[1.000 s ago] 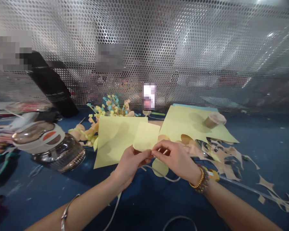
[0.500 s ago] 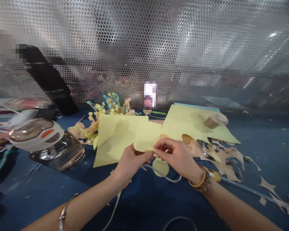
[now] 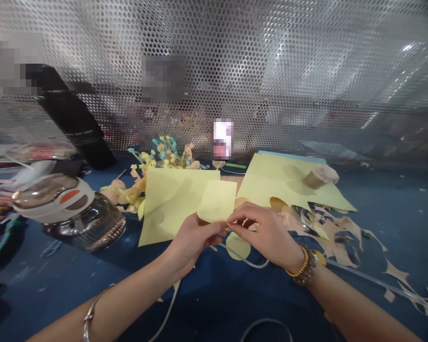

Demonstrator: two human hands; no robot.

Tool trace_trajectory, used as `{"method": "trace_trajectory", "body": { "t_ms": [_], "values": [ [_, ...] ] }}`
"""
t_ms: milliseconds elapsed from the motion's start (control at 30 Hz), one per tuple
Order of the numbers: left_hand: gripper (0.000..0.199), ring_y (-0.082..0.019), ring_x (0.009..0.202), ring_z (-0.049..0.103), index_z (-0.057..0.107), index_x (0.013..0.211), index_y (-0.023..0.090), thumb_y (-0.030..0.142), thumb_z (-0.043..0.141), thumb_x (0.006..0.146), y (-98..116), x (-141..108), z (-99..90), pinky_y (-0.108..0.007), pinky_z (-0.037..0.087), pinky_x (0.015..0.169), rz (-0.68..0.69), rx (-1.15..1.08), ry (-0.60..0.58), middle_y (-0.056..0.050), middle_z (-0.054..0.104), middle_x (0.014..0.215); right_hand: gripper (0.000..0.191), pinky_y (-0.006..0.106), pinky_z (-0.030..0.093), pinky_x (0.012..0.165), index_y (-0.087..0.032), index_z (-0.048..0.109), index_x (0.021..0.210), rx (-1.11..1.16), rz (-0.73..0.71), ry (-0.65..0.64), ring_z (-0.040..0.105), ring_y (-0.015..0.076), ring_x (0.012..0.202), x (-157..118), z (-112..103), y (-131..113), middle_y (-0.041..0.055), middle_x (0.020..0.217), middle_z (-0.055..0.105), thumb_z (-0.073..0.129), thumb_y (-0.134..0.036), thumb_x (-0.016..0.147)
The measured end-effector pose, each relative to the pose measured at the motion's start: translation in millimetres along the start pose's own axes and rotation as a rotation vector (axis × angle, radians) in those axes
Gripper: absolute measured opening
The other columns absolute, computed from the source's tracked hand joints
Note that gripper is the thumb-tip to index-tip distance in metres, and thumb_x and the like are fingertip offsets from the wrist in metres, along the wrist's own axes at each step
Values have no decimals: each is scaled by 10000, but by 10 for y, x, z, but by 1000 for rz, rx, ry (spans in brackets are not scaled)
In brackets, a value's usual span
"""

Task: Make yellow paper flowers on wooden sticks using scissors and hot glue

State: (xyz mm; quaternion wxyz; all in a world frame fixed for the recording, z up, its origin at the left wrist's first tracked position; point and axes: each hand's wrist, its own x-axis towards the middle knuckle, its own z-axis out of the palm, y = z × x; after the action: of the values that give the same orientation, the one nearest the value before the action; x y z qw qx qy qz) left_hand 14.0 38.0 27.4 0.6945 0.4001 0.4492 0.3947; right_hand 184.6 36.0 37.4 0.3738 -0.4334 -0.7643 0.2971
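My left hand (image 3: 196, 244) and my right hand (image 3: 264, 232) both pinch the lower edge of a small pale yellow paper piece (image 3: 217, 201), their fingertips nearly meeting. The piece is held just over a larger yellow paper sheet (image 3: 174, 204). To the right lies a second yellow sheet (image 3: 274, 183) with curved cut-outs, and a tan paper roll (image 3: 320, 176) rests on it. A round yellow paper disc (image 3: 237, 246) lies under my hands, partly hidden by my right hand's wrist side.
Tan paper scraps (image 3: 333, 237) and a clear ruler (image 3: 374, 281) lie at right. Paper flowers (image 3: 164, 154) stand behind the sheets. At left are a white-and-orange device on a glass base (image 3: 53, 197), green-handled pliers (image 3: 3, 237) and a black bottle (image 3: 73, 116). A perforated metal screen (image 3: 306, 71) stands behind.
My right hand has shifted slightly up and left along the paper piece's lower edge, and the piece sits a little more upright. The head view has tilted slightly.
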Motion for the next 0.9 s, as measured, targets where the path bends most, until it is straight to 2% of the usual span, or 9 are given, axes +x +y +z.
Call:
{"method": "trace_trajectory", "body": {
  "t_ms": [167, 333, 433, 733, 900],
  "values": [
    [40, -84, 593, 555, 698, 708, 142, 161, 691, 674, 24, -2, 5, -184, 439, 562, -41, -7, -1, 1, 626, 638, 94, 239, 518, 614, -182, 671, 844, -32, -105, 7, 601, 127, 710, 1, -26, -2, 24, 807, 648, 623, -111, 806],
    [114, -111, 627, 580, 697, 645, 115, 220, 700, 688, 30, -22, 5, -212, 451, 602, -20, 36, 12, -34, 639, 633, 71, 264, 511, 646, -193, 658, 847, -79, -122, 16, 607, 142, 735, -10, -36, -4, 24, 802, 645, 611, -143, 827],
    [90, -116, 625, 575, 702, 681, 122, 211, 698, 685, 44, -31, 16, -219, 456, 608, -15, 54, 25, -35, 643, 641, 76, 271, 508, 658, -208, 649, 842, -90, -145, 28, 607, 143, 739, -11, -26, 9, 16, 804, 647, 598, -152, 837],
    [35, -110, 600, 550, 682, 712, 147, 161, 654, 698, 74, -39, 29, -201, 440, 568, 84, 114, 26, -4, 634, 630, 24, 236, 495, 602, -194, 621, 828, -98, -87, 48, 590, 122, 667, -19, -16, -2, 10, 783, 648, 613, -171, 829],
    [56, -121, 613, 557, 691, 724, 159, 200, 658, 708, 70, -51, 30, -211, 444, 581, 105, 116, 2, -11, 645, 642, 55, 243, 493, 597, -204, 620, 804, -76, -92, 56, 585, 123, 659, -23, -2, -12, 5, 776, 647, 610, -153, 822]
  ]
}}
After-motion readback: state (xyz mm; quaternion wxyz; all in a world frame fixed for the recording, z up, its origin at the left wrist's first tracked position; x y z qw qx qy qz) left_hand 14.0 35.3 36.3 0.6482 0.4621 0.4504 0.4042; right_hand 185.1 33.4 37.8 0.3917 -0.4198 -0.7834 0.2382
